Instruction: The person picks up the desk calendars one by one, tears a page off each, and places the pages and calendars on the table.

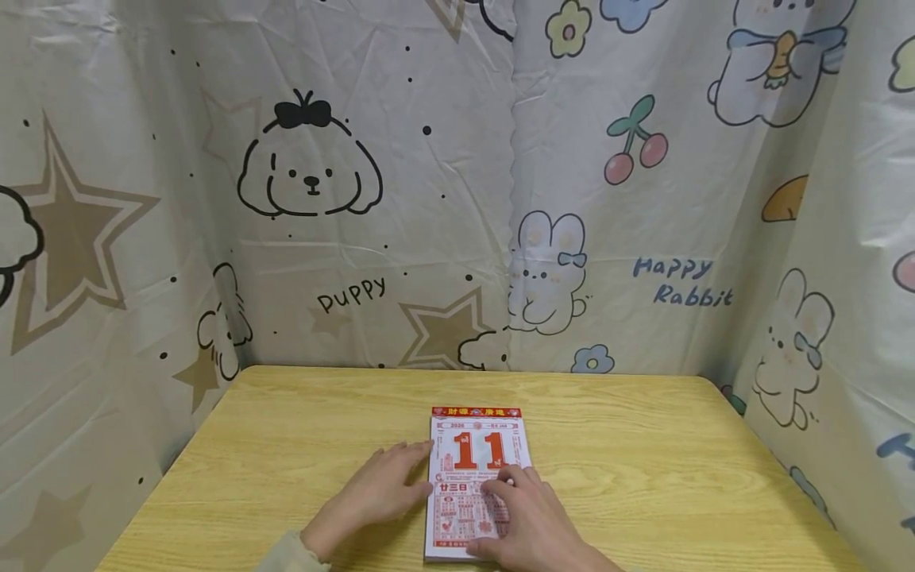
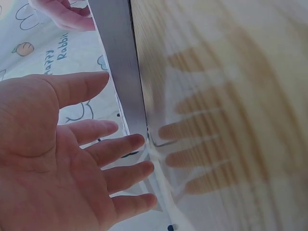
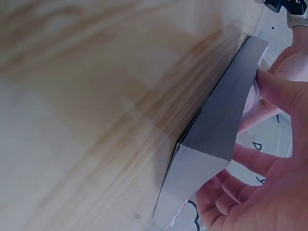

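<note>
A thick tear-off calendar (image 1: 465,508) with a red header and a large red "11" lies face up on the wooden table (image 1: 322,429). Beside its left edge is my left hand (image 1: 386,488). In the left wrist view that left hand (image 2: 62,149) has its fingers spread and loosely straight, palm toward the block's grey side (image 2: 120,57). Over the calendar's lower right part, my right hand (image 1: 536,520) rests with bent fingers on the front page, thumb near the bottom edge. From the right wrist view, the right hand (image 3: 269,178) lies along the block's corner, some fingertips hidden.
A cream curtain (image 1: 443,199) printed with puppies, rabbits and stars hangs behind the table and along both sides. Bare wooden tabletop extends left and right of the calendar.
</note>
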Available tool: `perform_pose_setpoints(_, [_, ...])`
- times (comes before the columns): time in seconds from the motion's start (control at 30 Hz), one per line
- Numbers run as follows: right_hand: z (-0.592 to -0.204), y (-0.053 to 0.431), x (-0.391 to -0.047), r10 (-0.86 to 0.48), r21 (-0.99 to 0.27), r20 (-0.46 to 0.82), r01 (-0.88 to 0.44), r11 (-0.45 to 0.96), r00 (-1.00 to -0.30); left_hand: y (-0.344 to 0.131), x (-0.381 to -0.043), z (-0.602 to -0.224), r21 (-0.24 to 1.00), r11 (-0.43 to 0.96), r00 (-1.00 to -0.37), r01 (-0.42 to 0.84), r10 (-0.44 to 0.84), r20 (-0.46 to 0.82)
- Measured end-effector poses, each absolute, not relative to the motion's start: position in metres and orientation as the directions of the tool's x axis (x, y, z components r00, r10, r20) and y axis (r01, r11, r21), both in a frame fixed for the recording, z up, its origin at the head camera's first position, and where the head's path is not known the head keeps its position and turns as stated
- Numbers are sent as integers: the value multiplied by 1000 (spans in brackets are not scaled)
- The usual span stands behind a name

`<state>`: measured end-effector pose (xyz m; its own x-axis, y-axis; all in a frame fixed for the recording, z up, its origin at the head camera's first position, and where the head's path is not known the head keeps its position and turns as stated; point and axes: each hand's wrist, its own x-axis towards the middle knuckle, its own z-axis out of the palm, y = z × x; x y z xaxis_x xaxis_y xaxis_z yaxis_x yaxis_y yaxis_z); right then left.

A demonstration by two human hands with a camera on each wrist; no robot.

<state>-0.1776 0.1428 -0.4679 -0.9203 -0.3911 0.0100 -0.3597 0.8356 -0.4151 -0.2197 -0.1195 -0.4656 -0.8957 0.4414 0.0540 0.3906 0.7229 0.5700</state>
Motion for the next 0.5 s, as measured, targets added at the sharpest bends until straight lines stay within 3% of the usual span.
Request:
perform_pose_setpoints(0.3, [-468,146,-175,-415,-436,116,-422,795,-902,-122,-221,-467,564,723,-896,398,438,71])
perform_pose_setpoints(0.5, [-466,149,-178,-370,-492,57,-349,798,-927,-124,-222,-467,556,726,-896,405,437,83])
